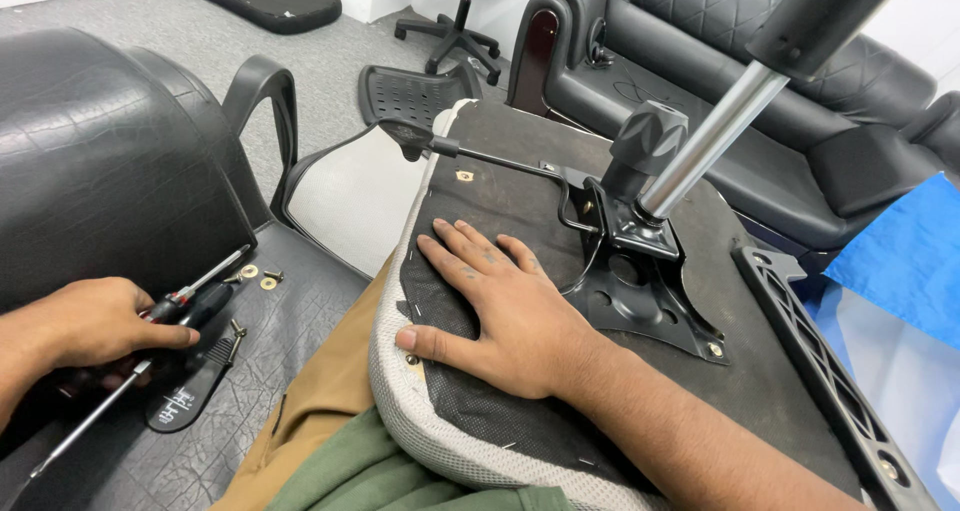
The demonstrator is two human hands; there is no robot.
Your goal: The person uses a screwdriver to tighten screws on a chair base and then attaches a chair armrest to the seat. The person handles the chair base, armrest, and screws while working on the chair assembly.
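Observation:
An upturned office chair seat (520,161) rests on my lap, its black fabric underside facing up. My right hand (505,316) lies flat on that underside, fingers spread, holding nothing. A black metal tilt mechanism (640,271) is bolted to the seat, with a chrome gas cylinder (710,141), a round knob (650,136) and a long lever (470,151) sticking out of it. My left hand (95,326) is closed around a screwdriver (185,301) with a black and red handle, over a black leather seat (270,361) at the left.
Loose washers and screws (258,276) and a second long tool (85,426) lie on the leather seat. A black plastic armrest (830,371) lies at the right. A chair back frame (265,101), a wheeled base (450,36) and a black sofa (740,61) stand behind.

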